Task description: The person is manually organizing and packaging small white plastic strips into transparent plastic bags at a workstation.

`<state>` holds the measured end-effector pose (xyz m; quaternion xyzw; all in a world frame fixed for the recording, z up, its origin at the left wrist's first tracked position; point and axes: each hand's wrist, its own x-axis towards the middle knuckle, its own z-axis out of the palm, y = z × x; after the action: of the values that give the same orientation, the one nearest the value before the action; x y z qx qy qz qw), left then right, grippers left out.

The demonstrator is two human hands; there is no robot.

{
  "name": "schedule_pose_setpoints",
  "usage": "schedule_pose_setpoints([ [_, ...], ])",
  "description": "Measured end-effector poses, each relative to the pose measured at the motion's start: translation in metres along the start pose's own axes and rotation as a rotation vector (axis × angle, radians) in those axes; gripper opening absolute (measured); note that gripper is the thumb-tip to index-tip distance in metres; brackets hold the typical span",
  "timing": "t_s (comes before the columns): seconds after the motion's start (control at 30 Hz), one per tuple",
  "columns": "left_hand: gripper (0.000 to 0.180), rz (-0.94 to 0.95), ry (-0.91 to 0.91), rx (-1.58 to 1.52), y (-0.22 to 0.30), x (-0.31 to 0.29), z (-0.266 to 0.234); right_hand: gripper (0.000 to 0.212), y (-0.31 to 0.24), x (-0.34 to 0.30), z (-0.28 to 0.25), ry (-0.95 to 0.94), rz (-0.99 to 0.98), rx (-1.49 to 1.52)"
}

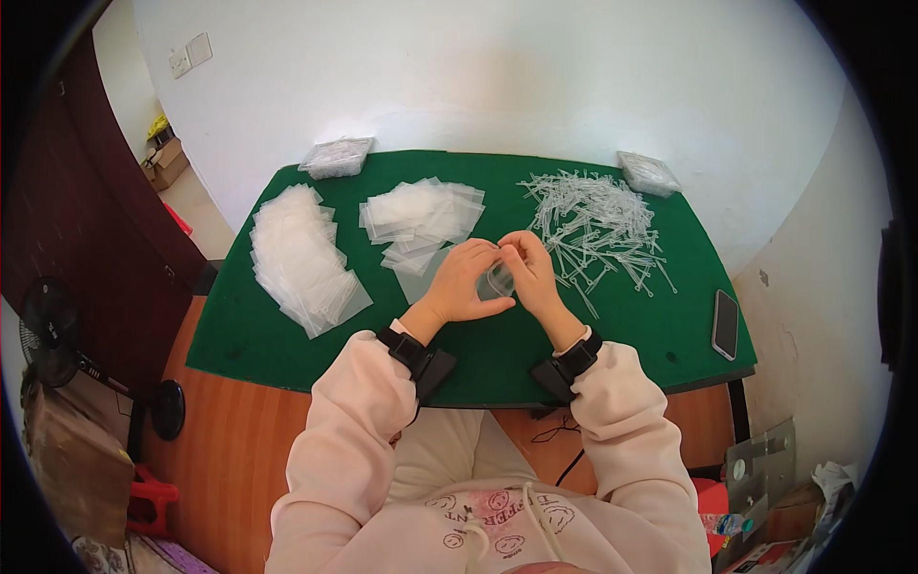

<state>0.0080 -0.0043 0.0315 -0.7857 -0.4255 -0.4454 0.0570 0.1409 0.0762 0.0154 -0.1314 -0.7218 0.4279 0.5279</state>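
Note:
A small clear plastic bag (495, 283) is held between my two hands above the middle of the green table. My left hand (463, 283) has its fingers closed on the bag's upper edge, its thumb reaching across toward the right. With bent fingers my right hand (534, 275) pinches the other side of that edge, and the fingertips of both hands nearly meet. My fingers cover much of the bag, so I cannot tell whether anything is inside. Another translucent sheet (415, 285) shows on the cloth beside my left hand.
Behind my left hand lies a loose pile of flat clear bags (421, 210). A longer fanned stack of bags (304, 258) spreads further left. Many thin clear plastic sticks (595, 225) lie heaped at right. Clear packs (338, 157) stand in the far corners; a phone (725, 325) lies near the right edge.

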Motion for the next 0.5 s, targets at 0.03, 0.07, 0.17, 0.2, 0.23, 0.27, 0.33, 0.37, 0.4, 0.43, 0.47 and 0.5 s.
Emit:
schedule_pose_setpoints([
  [0.03,0.055,0.001,0.001,-0.001,-0.001,0.000,0.001,0.022,0.004,0.000,-0.001,0.006,0.006,-0.012],
  [0.07,0.055,-0.013,-0.001,-0.020,-0.002,0.000,0.001,0.023,0.008,-0.001,-0.003,0.013,0.011,-0.024],
  [0.17,0.056,-0.050,-0.002,-0.045,-0.005,-0.003,-0.002,0.025,0.001,0.000,-0.008,0.035,0.097,0.112],
  [0.2,0.056,-0.081,0.035,-0.097,-0.008,-0.004,-0.003,0.027,-0.001,0.000,-0.008,0.048,0.141,0.178],
  [0.23,0.056,-0.111,0.072,-0.150,-0.009,-0.006,-0.004,0.027,0.000,0.000,-0.008,0.046,0.138,0.181],
  [0.27,0.057,-0.139,0.107,-0.208,-0.010,-0.005,-0.004,0.028,-0.001,0.000,-0.008,0.004,0.224,0.187],
  [0.33,0.058,-0.210,0.158,-0.457,-0.009,-0.005,-0.003,0.029,-0.002,0.000,-0.008,-0.080,0.395,0.200],
  [0.37,0.060,-0.286,0.208,-0.706,-0.008,-0.006,-0.001,0.029,-0.002,0.000,-0.008,-0.076,0.392,0.200],
  [0.4,0.062,-0.361,0.257,-0.954,-0.007,-0.006,0.000,0.026,-0.002,-0.002,-0.005,-0.150,0.462,0.288],
  [0.43,0.062,-0.360,0.256,-0.951,-0.008,-0.007,0.001,0.023,-0.005,-0.003,-0.001,-0.230,0.532,0.378],
  [0.47,0.062,-0.380,0.271,-1.031,-0.008,-0.007,0.003,0.020,-0.007,-0.005,0.002,-0.311,0.600,0.468],
  [0.5,0.062,-0.399,0.286,-1.111,-0.009,-0.008,0.005,0.020,-0.008,-0.007,0.003,-0.312,0.599,0.470],
])
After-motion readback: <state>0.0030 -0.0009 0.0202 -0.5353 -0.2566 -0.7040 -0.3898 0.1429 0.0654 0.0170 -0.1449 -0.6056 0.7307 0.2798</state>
